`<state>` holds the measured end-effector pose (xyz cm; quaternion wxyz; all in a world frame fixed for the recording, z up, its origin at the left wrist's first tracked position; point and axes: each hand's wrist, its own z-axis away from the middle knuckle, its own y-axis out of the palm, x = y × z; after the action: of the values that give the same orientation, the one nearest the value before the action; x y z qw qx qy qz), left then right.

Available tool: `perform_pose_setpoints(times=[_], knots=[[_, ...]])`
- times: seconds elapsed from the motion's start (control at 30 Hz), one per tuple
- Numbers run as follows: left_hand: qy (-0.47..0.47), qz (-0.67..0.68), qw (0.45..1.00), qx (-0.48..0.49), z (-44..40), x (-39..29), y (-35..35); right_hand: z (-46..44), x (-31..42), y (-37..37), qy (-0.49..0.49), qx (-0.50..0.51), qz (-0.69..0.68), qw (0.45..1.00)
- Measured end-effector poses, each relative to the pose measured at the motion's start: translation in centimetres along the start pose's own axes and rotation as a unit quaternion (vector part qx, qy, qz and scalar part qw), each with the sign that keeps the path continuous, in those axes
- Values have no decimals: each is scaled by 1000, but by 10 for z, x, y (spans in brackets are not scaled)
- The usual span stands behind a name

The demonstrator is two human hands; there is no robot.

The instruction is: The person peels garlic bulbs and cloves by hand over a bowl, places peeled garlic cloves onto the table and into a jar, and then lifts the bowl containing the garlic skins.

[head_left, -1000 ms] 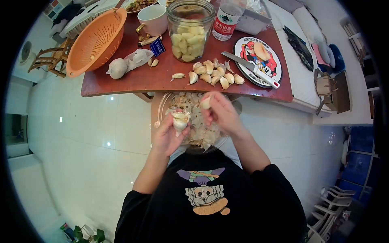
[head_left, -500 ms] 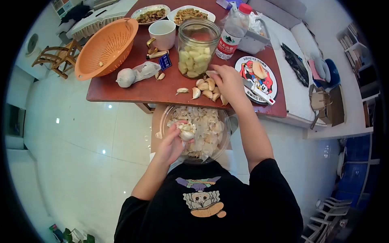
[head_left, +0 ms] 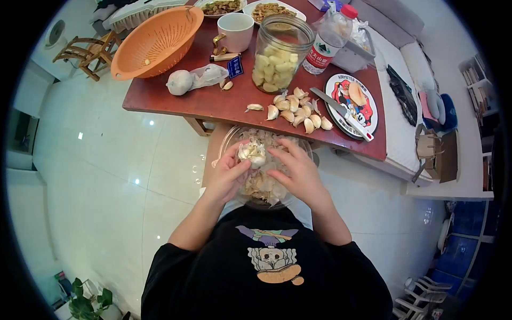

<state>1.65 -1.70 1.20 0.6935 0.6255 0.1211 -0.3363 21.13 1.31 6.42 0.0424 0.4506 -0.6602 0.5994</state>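
Note:
My left hand (head_left: 228,176) is closed around a partly opened garlic bulb (head_left: 253,154). Just right of the bulb, my right hand (head_left: 297,169) has its fingers apart and nothing in them. Both hands are over a clear bowl (head_left: 224,140) of papery garlic skins (head_left: 264,186). Several unpeeled cloves (head_left: 300,108) lie in a pile near the table's front edge, with a single clove (head_left: 255,107) to their left. Behind the pile stands an open glass jar (head_left: 280,58) of peeled cloves.
The red table (head_left: 160,114) also bears an orange colander (head_left: 160,45), a whole bulb (head_left: 180,82) in a bag, a white mug (head_left: 236,33), a water bottle (head_left: 326,45) and two dishes of food. A knife (head_left: 341,113) rests across a cartoon plate (head_left: 368,98).
My right hand took a clove from above the bowl to the pile on the table, then came back empty beside the bulb. My left hand still holds the bulb. The whole view has shifted slightly.

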Motion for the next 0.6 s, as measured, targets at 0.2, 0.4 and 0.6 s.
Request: perform_pose_setpoints(times=[0.2, 0.4, 0.6], knots=[[-15, -108, 994, -24, 5, 9, 7, 2, 6, 10, 15, 44, -16, 999], [-70, -217, 972, -60, 5, 10, 14, 5, 6, 14, -114, 64, 49, 990], [130, -454, 881, -34, -7, 32, -3, 16, -4, 43, -30, 48, -6, 998]])
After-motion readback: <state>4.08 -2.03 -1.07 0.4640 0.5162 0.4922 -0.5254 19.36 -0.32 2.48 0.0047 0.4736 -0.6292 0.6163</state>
